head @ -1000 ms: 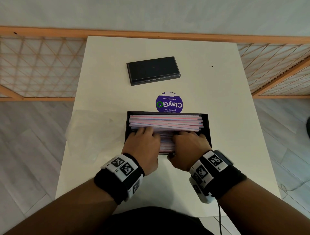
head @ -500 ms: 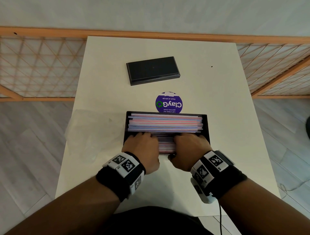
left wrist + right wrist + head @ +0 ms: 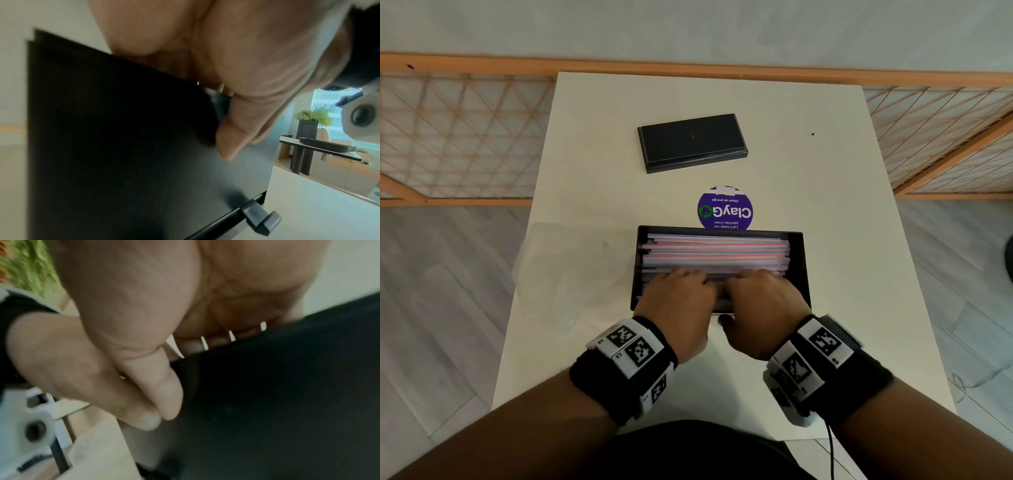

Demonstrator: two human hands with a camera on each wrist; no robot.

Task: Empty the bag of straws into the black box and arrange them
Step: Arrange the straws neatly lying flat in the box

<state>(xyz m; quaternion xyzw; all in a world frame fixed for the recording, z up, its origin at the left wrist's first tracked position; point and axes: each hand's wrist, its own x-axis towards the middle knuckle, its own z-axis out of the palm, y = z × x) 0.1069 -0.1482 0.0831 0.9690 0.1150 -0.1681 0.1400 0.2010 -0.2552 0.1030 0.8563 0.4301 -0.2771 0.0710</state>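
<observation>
Lying lengthwise in the black box (image 3: 799, 260), the straws (image 3: 715, 251) fill it near the worktop's (image 3: 825, 205) near edge. The left hand (image 3: 678, 301) and right hand (image 3: 760, 308) press curled fingers onto the straws. An empty bag (image 3: 571, 274) lies left; a lid (image 3: 691, 142) and purple sticker (image 3: 724, 209) sit farther, before a lattice screen (image 3: 458, 137) and grey floor.

Head looks down; wrist views hug the black box (image 3: 123, 146).

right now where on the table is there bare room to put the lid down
Bare: the table right of the black box, and the far right corner. Crowded: the clear bag left of the box, the sticker and lid behind it, both hands in front.
</observation>
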